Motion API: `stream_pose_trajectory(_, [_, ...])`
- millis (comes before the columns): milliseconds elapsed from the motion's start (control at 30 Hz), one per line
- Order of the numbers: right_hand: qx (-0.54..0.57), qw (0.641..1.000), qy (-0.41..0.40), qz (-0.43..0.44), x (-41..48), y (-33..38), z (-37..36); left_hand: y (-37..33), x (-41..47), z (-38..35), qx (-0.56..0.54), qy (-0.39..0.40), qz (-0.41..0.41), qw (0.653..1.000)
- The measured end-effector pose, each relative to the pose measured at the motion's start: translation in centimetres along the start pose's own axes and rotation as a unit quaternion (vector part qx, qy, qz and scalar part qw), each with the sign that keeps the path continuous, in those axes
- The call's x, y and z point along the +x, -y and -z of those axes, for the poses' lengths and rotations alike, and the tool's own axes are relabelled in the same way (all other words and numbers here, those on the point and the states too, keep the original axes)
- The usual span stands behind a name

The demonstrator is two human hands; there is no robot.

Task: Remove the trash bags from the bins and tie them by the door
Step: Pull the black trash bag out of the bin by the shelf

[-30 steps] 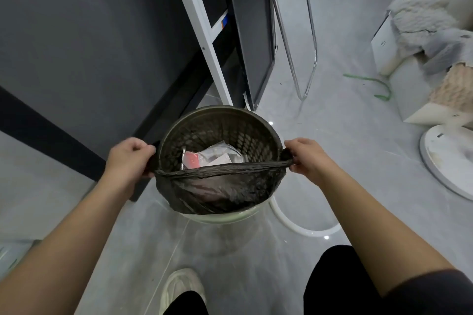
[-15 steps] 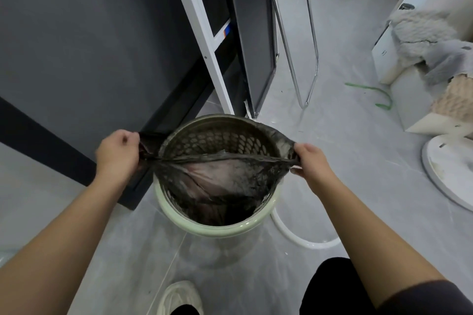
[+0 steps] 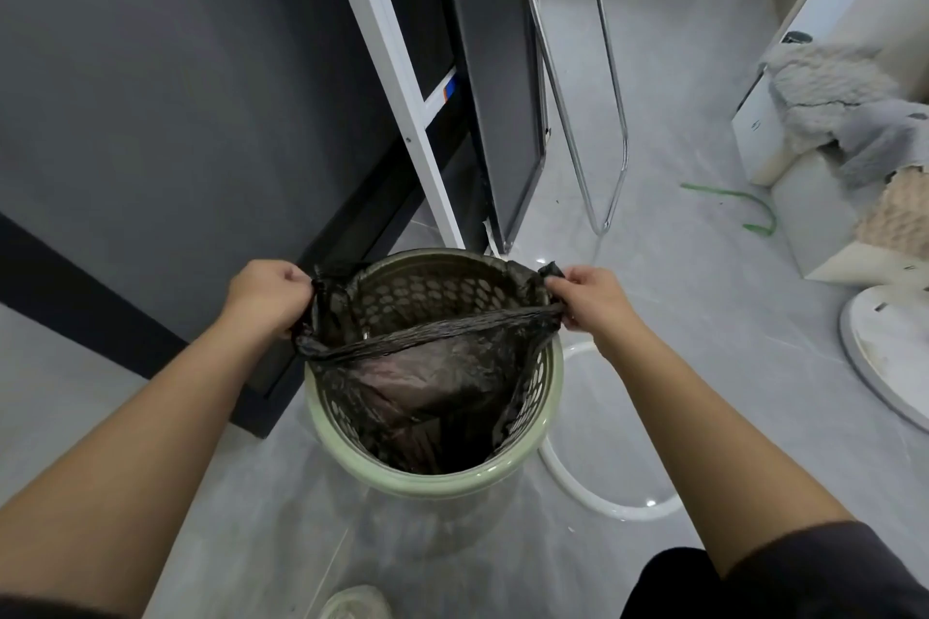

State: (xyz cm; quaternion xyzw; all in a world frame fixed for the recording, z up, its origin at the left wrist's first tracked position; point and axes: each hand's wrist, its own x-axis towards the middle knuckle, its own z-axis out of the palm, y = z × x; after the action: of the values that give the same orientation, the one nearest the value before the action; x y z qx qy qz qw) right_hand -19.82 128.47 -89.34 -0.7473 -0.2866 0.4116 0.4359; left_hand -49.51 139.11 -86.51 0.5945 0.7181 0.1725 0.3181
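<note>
- left hand (image 3: 265, 294) closed in a fist on the left edge of the black trash bag (image 3: 427, 367), fingers curled tight around bunched plastic
- right hand (image 3: 593, 299) also closed, pinching the right edge of the bag between thumb and fingers, a small tuft of plastic sticking out above the thumb
- bag stretched taut between the two hands, its near edge pulled into a thin dark band across the mouth of the bin (image 3: 432, 467)
- rest of the bag hangs below the hands, still inside the bin, crumpled; contents can't be made out
- bin is round, pale green rim, perforated walls, standing on the grey floor (image 3: 678, 367) directly under and between the hands
- far rim of the bin shows bare mesh beyond the hands
- dark wall panel (image 3: 176, 116) beyond the left hand, white frame post (image 3: 402, 91) just past the bin
- chrome tube rack (image 3: 603, 116) farther out past the right hand
- white hose loop (image 3: 603, 503) on the floor below the right forearm, beside the bin
- grey blanket (image 3: 844, 101) piled well off to the right of the right hand
- shoe tip (image 3: 354, 603) near the bottom, under the arms
</note>
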Motion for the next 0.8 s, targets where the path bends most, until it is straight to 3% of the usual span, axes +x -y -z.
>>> stream_pose_trajectory(133, [0.051,0.994,-0.069,0.07,-0.3,1.7,0.5,-1.2,0.1,0.5,-0.072,-0.124,-0.035,0.989])
stream_pose_trajectory(300, [-0.044,0.997,-0.041,0.052,-0.2,1.1,0.3,-1.6,0.0,-0.3,0.148,0.026,-0.02,0.988])
stream_pose_trajectory(367, [-0.069,0.997,-0.023,0.03,0.2,1.4,-0.2,-2.1,0.5,-0.5,0.166,0.001,-0.055,0.985])
stream_pose_trajectory(467, [-0.09,0.992,-0.056,0.062,1.1,2.1,-0.5,-2.7,0.1,-0.5,0.11,-0.112,-0.121,0.98])
stream_pose_trajectory(600, [0.024,0.981,-0.141,0.13,0.0,1.6,0.7,-1.7,-1.9,0.5,-0.057,-0.226,-0.154,0.96])
stream_pose_trajectory(733, [0.139,0.976,-0.119,0.115,-1.6,0.9,1.8,-0.7,-2.9,1.6,-0.114,-0.244,-0.146,0.952])
stream_pose_trajectory(800, [0.141,0.979,-0.091,0.116,-1.9,1.7,1.6,-1.1,-3.0,2.0,-0.11,-0.196,-0.139,0.965])
